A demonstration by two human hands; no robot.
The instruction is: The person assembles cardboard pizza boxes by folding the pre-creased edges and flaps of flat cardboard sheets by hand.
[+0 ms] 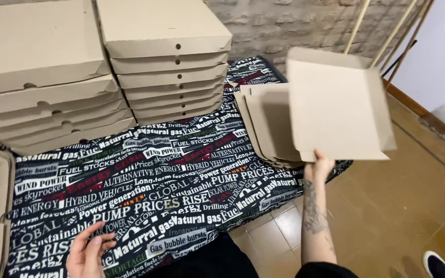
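Now the right hand (319,166) pinches a flat cardboard blank (338,105) by its near edge, above the stack of blanks (266,123); left fingers (86,252) spread, empty, over the bench (145,190). A firmer, two-handed hold would likely steady it.

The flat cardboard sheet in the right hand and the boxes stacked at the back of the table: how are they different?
The cardboard sheet is unfolded and thin, with side flaps only partly raised; the stacked boxes are folded shut and have depth. The sheet is lifted and tilted in the right hand; the boxes lie level on the printed tablecloth. The sheet is single; the boxes form piles. Both are plain brown cardboard.
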